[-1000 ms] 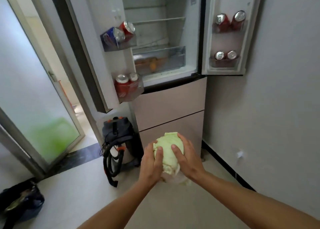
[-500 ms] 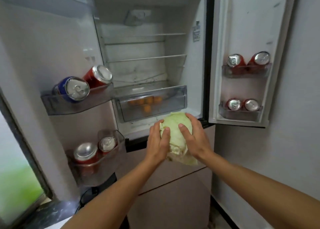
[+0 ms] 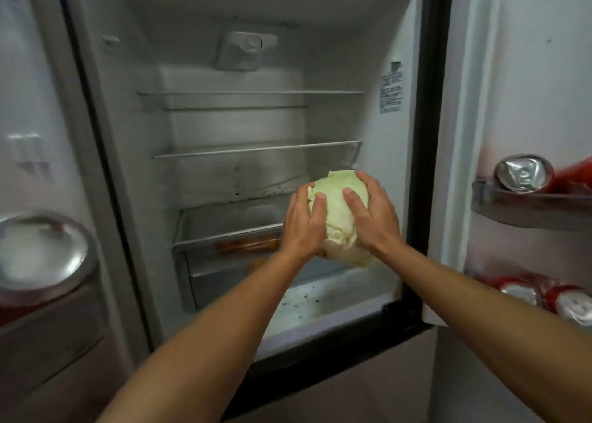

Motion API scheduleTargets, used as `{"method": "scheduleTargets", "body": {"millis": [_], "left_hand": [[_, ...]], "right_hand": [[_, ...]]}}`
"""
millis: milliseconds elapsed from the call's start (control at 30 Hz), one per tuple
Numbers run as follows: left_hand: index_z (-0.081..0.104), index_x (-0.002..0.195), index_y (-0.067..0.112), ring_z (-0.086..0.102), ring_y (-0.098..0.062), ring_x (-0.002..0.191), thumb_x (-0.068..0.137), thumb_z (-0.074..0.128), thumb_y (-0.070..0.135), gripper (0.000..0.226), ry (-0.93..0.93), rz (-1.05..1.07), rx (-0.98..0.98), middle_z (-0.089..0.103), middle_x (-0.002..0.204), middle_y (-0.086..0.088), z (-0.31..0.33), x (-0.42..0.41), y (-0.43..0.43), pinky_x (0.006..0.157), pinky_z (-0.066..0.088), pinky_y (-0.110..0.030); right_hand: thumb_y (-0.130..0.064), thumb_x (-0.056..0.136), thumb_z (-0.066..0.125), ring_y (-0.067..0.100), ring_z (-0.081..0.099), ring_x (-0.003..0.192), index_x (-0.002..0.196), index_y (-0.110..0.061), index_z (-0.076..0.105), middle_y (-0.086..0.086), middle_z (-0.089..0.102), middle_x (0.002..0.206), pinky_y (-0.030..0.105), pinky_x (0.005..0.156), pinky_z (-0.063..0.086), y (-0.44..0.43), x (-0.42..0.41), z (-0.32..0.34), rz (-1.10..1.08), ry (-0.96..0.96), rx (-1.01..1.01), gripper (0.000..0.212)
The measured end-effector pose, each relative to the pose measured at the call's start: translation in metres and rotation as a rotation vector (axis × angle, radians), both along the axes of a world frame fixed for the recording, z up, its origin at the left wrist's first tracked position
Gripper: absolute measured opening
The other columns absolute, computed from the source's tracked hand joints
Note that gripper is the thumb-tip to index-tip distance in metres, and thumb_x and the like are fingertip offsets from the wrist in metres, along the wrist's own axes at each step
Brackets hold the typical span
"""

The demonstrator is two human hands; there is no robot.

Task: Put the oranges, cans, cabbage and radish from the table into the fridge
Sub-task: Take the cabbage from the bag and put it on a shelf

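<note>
A pale green cabbage (image 3: 340, 217) is held between both hands in front of the open fridge (image 3: 250, 179). My left hand (image 3: 304, 227) grips its left side and my right hand (image 3: 373, 212) grips its right side. The cabbage hangs level with the glass shelf (image 3: 224, 220) above the clear drawer (image 3: 221, 272). Oranges (image 3: 246, 245) show dimly through the drawer's top. Red cans (image 3: 520, 173) lie in the right door's upper rack, and more red cans (image 3: 544, 297) sit in its lower rack. A can top (image 3: 38, 249) looms large in the left door's rack.
Two upper wire-edged shelves (image 3: 256, 149) in the fridge carry nothing. Both fridge doors stand open, the left door (image 3: 38, 134) close to the camera and the right door (image 3: 528, 102) beside my right arm. The freezer front (image 3: 368, 384) lies below.
The view has closed in on the fridge. Both hands have lifted the cabbage up and forward, from below the fridge opening to the level of the shelf over the drawer.
</note>
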State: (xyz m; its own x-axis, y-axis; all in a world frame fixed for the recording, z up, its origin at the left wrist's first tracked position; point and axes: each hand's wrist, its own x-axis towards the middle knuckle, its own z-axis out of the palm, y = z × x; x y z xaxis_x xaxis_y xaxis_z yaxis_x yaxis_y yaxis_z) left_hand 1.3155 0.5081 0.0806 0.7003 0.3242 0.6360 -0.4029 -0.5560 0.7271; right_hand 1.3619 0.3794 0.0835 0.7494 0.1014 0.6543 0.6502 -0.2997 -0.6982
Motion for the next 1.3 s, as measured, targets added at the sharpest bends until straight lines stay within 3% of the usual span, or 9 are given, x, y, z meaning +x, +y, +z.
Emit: {"method": "scheduleTargets", "body": {"millis": [367, 467, 533, 633, 700, 800, 1067, 1167, 1300], "left_hand": [[0.049, 0.120, 0.018, 0.056, -0.026, 0.102, 0.087, 0.032, 0.049, 0.049, 0.036, 0.205, 0.056, 0.056, 0.114, -0.010, 0.011, 0.160, 0.082, 0.091, 0.047, -0.046], [0.048, 0.121, 0.018, 0.057, -0.029, 0.102, 0.085, 0.032, 0.050, 0.051, 0.075, 0.240, 0.040, 0.059, 0.114, -0.012, 0.011, 0.192, 0.106, 0.091, 0.047, -0.045], [0.044, 0.127, 0.022, 0.056, -0.029, 0.107, 0.084, 0.031, 0.052, 0.054, 0.106, 0.242, 0.025, 0.055, 0.122, -0.011, 0.011, 0.217, 0.121, 0.094, 0.046, -0.044], [0.039, 0.134, 0.028, 0.053, -0.028, 0.116, 0.090, 0.032, 0.054, 0.052, 0.187, 0.235, -0.007, 0.050, 0.134, -0.007, 0.016, 0.256, 0.142, 0.100, 0.044, -0.045], [0.040, 0.130, 0.029, 0.053, -0.029, 0.115, 0.084, 0.031, 0.060, 0.056, 0.192, 0.205, -0.027, 0.051, 0.130, -0.008, 0.018, 0.277, 0.156, 0.098, 0.046, -0.048], [0.042, 0.130, 0.031, 0.055, -0.025, 0.115, 0.077, 0.031, 0.067, 0.065, 0.165, 0.120, -0.061, 0.054, 0.126, -0.006, 0.013, 0.304, 0.175, 0.100, 0.045, -0.048], [0.039, 0.138, 0.026, 0.055, -0.017, 0.112, 0.099, 0.038, 0.043, 0.042, 0.204, -0.007, -0.167, 0.052, 0.135, -0.007, 0.005, 0.342, 0.213, 0.095, 0.045, -0.032], [0.031, 0.143, 0.030, 0.052, -0.019, 0.121, 0.090, 0.039, 0.062, 0.062, 0.279, -0.046, -0.131, 0.047, 0.141, -0.006, 0.005, 0.342, 0.219, 0.101, 0.045, -0.037], [0.023, 0.148, 0.029, 0.045, -0.023, 0.129, 0.084, 0.046, 0.064, 0.076, 0.318, -0.024, -0.079, 0.040, 0.147, -0.007, 0.012, 0.337, 0.208, 0.108, 0.039, -0.043]], "right_hand": [[-0.057, 0.080, 0.044, 0.023, 0.052, 0.118, 0.140, -0.025, 0.044, 0.006, 0.053, 0.136, 0.028, 0.093, 0.038, 0.093, 0.185, 0.007, 0.167, 0.004, 0.044, 0.068], [-0.069, 0.072, 0.047, 0.025, 0.058, 0.112, 0.132, -0.023, 0.051, 0.006, 0.061, 0.124, 0.032, 0.094, 0.046, 0.122, 0.223, 0.003, 0.222, 0.049, 0.072, 0.076], [-0.073, 0.068, 0.049, 0.024, 0.059, 0.112, 0.134, -0.028, 0.050, 0.004, 0.063, 0.124, 0.037, 0.096, 0.048, 0.139, 0.250, 0.004, 0.229, 0.090, 0.088, 0.079], [-0.062, 0.080, 0.056, 0.023, 0.054, 0.119, 0.137, -0.031, 0.047, 0.003, 0.056, 0.134, 0.028, 0.098, 0.042, 0.159, 0.286, 0.006, 0.216, 0.125, 0.083, 0.065], [-0.052, 0.086, 0.060, 0.022, 0.055, 0.118, 0.136, -0.024, 0.050, 0.005, 0.057, 0.132, 0.024, 0.094, 0.040, 0.171, 0.305, 0.010, 0.216, 0.098, 0.075, 0.058], [-0.063, 0.077, 0.053, 0.023, 0.059, 0.113, 0.131, -0.017, 0.055, 0.007, 0.063, 0.124, 0.030, 0.095, 0.046, 0.188, 0.328, 0.009, 0.193, 0.053, 0.080, 0.070], [-0.053, 0.084, 0.050, 0.032, 0.060, 0.105, 0.120, -0.008, 0.059, 0.015, 0.063, 0.114, 0.045, 0.091, 0.048, 0.211, 0.356, 0.001, 0.084, -0.190, -0.040, 0.058], [-0.048, 0.090, 0.046, 0.034, 0.058, 0.107, 0.124, -0.008, 0.057, 0.018, 0.060, 0.118, 0.042, 0.092, 0.047, 0.207, 0.360, 0.004, 0.041, -0.287, -0.160, 0.053], [-0.042, 0.100, 0.037, 0.038, 0.058, 0.106, 0.128, -0.011, 0.058, 0.020, 0.062, 0.119, 0.039, 0.084, 0.047, 0.191, 0.366, 0.013, -0.171, -0.331, -0.389, 0.047]]}}
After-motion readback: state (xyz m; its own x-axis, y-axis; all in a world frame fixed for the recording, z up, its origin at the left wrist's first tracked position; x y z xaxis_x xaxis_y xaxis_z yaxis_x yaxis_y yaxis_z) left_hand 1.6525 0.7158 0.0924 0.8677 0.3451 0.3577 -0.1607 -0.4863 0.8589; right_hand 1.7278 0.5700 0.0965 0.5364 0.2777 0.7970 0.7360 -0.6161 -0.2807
